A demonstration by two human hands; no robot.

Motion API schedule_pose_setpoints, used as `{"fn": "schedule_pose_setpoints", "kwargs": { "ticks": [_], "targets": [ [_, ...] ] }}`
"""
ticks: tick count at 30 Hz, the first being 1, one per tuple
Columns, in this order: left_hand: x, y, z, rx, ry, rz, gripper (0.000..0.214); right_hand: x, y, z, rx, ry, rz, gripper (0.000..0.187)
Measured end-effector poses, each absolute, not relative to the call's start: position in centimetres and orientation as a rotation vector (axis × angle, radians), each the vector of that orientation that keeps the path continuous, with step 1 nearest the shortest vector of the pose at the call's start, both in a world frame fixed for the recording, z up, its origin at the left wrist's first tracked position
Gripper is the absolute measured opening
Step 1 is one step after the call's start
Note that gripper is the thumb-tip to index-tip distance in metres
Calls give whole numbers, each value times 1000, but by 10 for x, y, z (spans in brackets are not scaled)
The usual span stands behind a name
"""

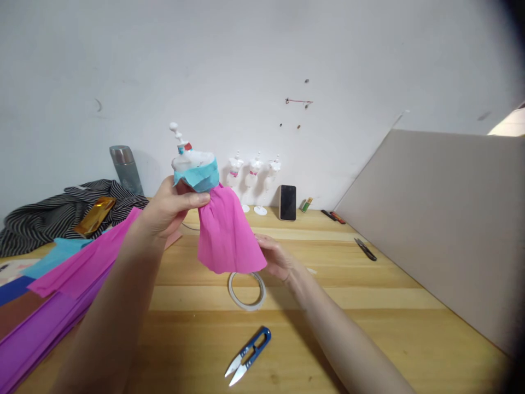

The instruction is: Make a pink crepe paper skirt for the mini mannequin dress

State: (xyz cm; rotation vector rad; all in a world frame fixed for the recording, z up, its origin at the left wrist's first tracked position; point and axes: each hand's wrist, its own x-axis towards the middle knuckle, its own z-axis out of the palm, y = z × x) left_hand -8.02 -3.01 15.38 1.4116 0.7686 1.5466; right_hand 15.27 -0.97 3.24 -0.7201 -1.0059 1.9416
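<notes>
My left hand (174,205) is closed around a small white dress form (191,160), tilted in the air above the table. A light blue paper band (200,176) wraps its chest. Below hangs a flared pink paper skirt (229,235), with my left thumb at its gathered top. My right hand (276,257) is at the skirt's lower right edge; its fingers are partly hidden behind the paper, so their grip cannot be seen. Beneath the skirt a roll of tape (232,293) lies flat on the table. Nearer to me are blue thread snips (250,353), blades apart.
Several coloured paper sheets (53,323) and striped cloth (45,210) with a gold packet (95,216) fill the left side, near a flask (125,168). Small dress forms (253,171) and a phone (287,202) stand at the wall. A knife (365,249) lies beside the right partition (451,219).
</notes>
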Motion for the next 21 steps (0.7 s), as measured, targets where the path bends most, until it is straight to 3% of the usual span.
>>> {"fn": "schedule_pose_setpoints", "kwargs": {
  "ticks": [5, 9, 12, 21],
  "targets": [
    [-75, -30, 152, 1389, 717, 1523, 27, 146, -12, 30, -866, -1030, 1913, 20],
    [-71, -28, 150, 1428, 698, 1438, 25, 138, -16, 28, -927, -1040, 1916, 31],
    [-70, -28, 148, 1478, 722, 1392, 24, 134, -20, 31, -872, -1053, 1942, 36],
    [-74, -20, 144, 1564, 752, 1277, 22, 139, -20, 45, -629, -1045, 1855, 29]
  ]
}}
